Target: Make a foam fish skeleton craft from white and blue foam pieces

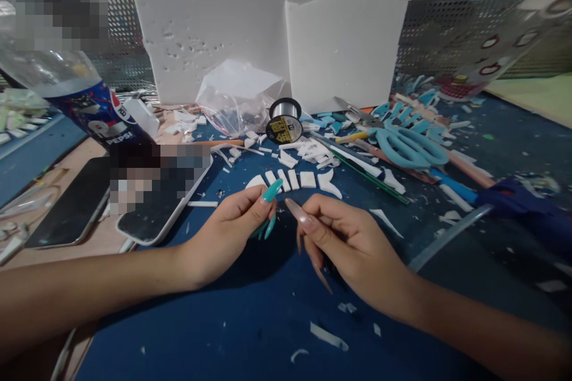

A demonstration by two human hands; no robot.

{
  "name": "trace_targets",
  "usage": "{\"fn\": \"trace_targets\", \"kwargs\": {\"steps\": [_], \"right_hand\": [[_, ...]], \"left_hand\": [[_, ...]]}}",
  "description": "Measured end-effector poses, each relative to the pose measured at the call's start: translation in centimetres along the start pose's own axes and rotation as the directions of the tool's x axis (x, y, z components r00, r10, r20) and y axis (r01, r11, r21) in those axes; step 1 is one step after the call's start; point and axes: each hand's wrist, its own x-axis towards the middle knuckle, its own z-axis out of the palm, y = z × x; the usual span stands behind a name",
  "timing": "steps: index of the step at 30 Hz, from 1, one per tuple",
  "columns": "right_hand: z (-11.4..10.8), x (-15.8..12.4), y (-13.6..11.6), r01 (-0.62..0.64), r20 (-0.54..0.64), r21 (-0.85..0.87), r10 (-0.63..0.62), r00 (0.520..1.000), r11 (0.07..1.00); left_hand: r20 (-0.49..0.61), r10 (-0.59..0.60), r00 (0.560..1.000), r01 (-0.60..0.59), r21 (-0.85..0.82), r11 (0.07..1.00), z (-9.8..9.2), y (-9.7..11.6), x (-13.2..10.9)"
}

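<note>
Just beyond the fingertips of the left hand [236, 214] and right hand [353, 244], flat white foam-like pieces lie in a fishbone-shaped row. A rounded end piece [255, 181] sits behind the left hand's fingers, partly hidden by them. Narrow slanted strips [293, 179] follow, spaced apart, beyond the gap between the hands. Past the right hand's fingertips lie a squarish block [308, 179] and, farther right, a forked tail piece [329, 183].
</note>
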Motion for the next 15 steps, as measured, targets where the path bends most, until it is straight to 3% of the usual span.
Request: {"fn": "trace_targets", "kwargs": {"steps": [15], "right_hand": [[-0.04,-0.12,-0.27,0.011,-0.007,-0.058,-0.011,1.0,0.998]], "left_hand": [[-0.039,-0.027,0.999,0.028,0.039,0.999,-0.06,0.02,0.17]]}}
